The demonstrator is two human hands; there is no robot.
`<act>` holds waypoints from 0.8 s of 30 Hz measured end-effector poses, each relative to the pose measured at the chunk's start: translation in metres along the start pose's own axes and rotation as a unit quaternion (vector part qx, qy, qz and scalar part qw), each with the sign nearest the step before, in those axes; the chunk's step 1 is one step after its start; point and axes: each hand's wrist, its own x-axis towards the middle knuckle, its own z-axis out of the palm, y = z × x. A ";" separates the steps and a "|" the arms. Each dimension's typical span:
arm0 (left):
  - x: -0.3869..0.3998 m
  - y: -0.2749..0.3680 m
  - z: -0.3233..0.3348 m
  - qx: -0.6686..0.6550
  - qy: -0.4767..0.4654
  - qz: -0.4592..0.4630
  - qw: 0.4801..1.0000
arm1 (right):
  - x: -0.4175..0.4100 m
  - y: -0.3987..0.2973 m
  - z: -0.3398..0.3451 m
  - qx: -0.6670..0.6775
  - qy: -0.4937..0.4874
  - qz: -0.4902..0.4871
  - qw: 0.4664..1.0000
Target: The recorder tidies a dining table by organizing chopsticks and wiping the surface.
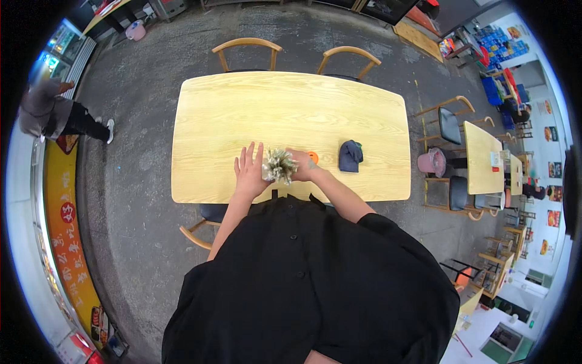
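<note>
A tufted bunch of pale green and whitish sprigs (279,164), perhaps a small artificial plant, stands between my hands near the table's front edge. My right hand (300,164) is against its right side, the fingers curled round it and partly hidden by the tuft. To its left, my left hand (251,172) has its fingers spread over the tabletop, thumb close to the bunch's base. Whatever is under the sprigs is out of sight. An orange disc (313,157) with dark marks lies partly behind my right wrist. Farther right is a dark folded cloth item (350,156) with a green edge.
The light wooden table (291,104) has two chairs (248,43) on its far side and one chair (198,236) at front left. A person (54,109) is at the counter on the left. On the right are a pink bin (429,163) and another table (484,159).
</note>
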 end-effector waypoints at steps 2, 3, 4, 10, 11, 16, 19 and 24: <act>-0.007 0.004 0.004 0.041 0.023 0.046 0.998 | -0.013 -0.010 0.005 -0.031 0.075 -0.038 0.996; -0.007 0.010 0.002 0.043 0.023 0.049 0.998 | -0.023 -0.009 0.010 -0.062 0.149 -0.064 0.985; -0.009 0.013 0.000 0.062 0.002 0.045 0.997 | -0.030 -0.019 0.005 -0.076 0.181 -0.067 0.978; -0.015 0.027 -0.017 0.122 -0.026 0.029 0.992 | -0.070 -0.071 -0.041 0.124 0.267 -0.117 0.948; -0.014 0.026 -0.016 0.127 -0.025 0.022 0.991 | -0.073 -0.082 -0.049 0.150 0.289 -0.129 0.937; -0.006 0.026 -0.009 0.153 -0.004 0.078 0.985 | -0.073 -0.102 -0.064 0.130 0.280 -0.157 0.938; 0.000 0.024 -0.013 0.100 0.011 0.084 0.991 | -0.067 -0.097 -0.067 0.093 0.307 -0.211 0.923; 0.007 -0.001 0.003 0.061 0.037 0.126 0.989 | -0.056 -0.096 -0.066 -0.037 0.355 -0.250 0.900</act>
